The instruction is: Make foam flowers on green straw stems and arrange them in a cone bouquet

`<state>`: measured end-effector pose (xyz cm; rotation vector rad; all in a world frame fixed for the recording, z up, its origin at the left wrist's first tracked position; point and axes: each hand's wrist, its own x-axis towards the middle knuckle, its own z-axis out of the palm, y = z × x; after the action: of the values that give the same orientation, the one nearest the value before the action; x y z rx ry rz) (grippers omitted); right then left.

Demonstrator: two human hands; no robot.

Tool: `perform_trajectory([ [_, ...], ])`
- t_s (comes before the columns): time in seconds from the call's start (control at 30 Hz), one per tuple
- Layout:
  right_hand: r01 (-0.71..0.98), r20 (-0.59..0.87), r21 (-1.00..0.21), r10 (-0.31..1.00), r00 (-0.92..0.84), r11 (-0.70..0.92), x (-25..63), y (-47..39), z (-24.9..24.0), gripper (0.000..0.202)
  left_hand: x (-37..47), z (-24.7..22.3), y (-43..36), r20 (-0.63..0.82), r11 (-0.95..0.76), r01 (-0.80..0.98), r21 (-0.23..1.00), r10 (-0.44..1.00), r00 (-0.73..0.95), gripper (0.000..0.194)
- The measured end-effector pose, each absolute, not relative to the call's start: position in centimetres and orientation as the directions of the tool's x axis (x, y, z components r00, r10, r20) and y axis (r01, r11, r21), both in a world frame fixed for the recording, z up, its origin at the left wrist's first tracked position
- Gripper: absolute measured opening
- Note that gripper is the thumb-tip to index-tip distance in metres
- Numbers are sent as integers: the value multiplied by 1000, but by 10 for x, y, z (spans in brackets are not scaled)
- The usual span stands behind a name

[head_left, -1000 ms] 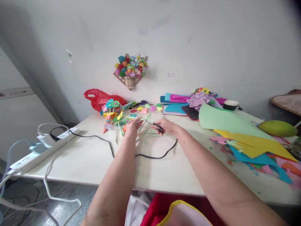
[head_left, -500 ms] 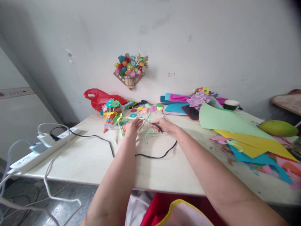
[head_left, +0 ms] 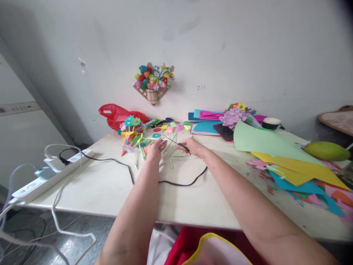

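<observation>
My right hand (head_left: 192,146) is closed round the dark handles of a pair of scissors (head_left: 183,147), whose blades point left toward my other hand. My left hand (head_left: 155,148) has its fingers pinched together beside the blade tips, on a thin pale green strip. More pale green strips (head_left: 171,161) lie crossed on the table under and between the hands. Left of them, an orange cone of foam flowers (head_left: 129,134) lies near a purple flower and green leaves. Small foam pieces, among them a blue flower (head_left: 156,135), lie behind my left hand.
A black cable (head_left: 182,184) crosses the white table (head_left: 193,206) under my forearms, from a power strip (head_left: 52,176) at left. Coloured sheets (head_left: 278,143), scraps and a green-yellow fruit (head_left: 326,151) are at right. A red bag (head_left: 114,116) and a phone (head_left: 224,131) lie farther back.
The scissor blades seem slightly wider apart, and my right hand has shifted very slightly. My left hand has hardly moved.
</observation>
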<state>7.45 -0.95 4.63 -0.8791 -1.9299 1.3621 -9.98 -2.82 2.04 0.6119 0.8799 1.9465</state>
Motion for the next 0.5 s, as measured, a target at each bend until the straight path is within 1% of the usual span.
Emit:
perform_trajectory([
  [0.1, 183, 160, -938, 835, -526, 295, 78, 0, 46, 32, -99, 22, -31, 89, -336, -492, 803, 884, -459, 15],
  [0.13, 214, 183, -924, 859, -478, 317, 81, 4, 46, 33, -99, 23, -32, 91, -327, -472, 819, 886, -455, 16],
  [0.2, 353, 229, -872, 920, -317, 339, 89, 11, 47, 38, -99, 26, -34, 90, -302, -416, 858, 885, -457, 20],
  [0.27, 570, 322, -750, 938, -128, 335, 101, 17, 49, 38, -101, 28, -35, 87, -272, -344, 899, 879, -469, 23],
  [0.33, 777, 407, -580, 913, 16, 245, 116, 19, 53, 37, -104, 31, -37, 85, -235, -263, 936, 874, -478, 24],
  [0.37, 844, 419, -502, 907, 45, 190, 124, 20, 54, 35, -107, 33, -39, 86, -218, -225, 950, 871, -483, 24],
  [0.43, 921, 394, -379, 917, 67, 96, 138, 20, 55, 33, -111, 36, -41, 93, -193, -154, 969, 864, -495, 23],
  [0.5, 945, 335, -328, 937, 102, 15, 148, 22, 54, 31, -115, 38, -44, 110, -187, -97, 978, 847, -520, 22],
])
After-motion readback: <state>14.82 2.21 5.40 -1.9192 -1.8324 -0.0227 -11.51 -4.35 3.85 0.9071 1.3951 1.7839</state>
